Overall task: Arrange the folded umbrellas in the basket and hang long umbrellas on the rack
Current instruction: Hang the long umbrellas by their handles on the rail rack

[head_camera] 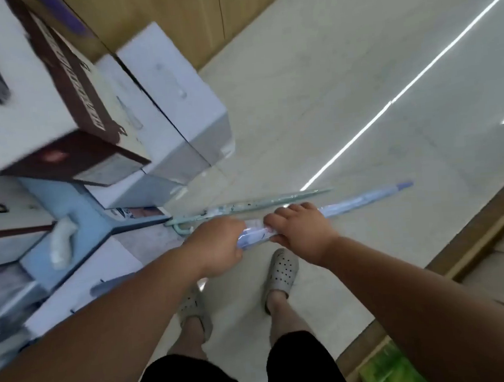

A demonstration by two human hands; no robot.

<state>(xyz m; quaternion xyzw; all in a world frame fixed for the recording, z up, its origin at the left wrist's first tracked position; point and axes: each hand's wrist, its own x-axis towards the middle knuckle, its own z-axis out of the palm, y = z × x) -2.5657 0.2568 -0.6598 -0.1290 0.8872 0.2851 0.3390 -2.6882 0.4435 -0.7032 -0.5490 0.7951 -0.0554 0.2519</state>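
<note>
A long light-blue umbrella (364,199) in a clear wrapper is held level above the floor, its purple tip pointing right. My left hand (216,250) grips its handle end, and my right hand (300,232) grips the shaft just beside it. A second long umbrella (246,205), pale green with a curved handle, lies on the floor just beyond my hands, against the boxes.
Stacked white and brown cardboard boxes (155,108) crowd the left side. A light-blue box (76,209) with a white wrapped item sits below them. My feet in grey clogs (281,270) stand on pale tile floor (357,94). A wooden edge runs along the right.
</note>
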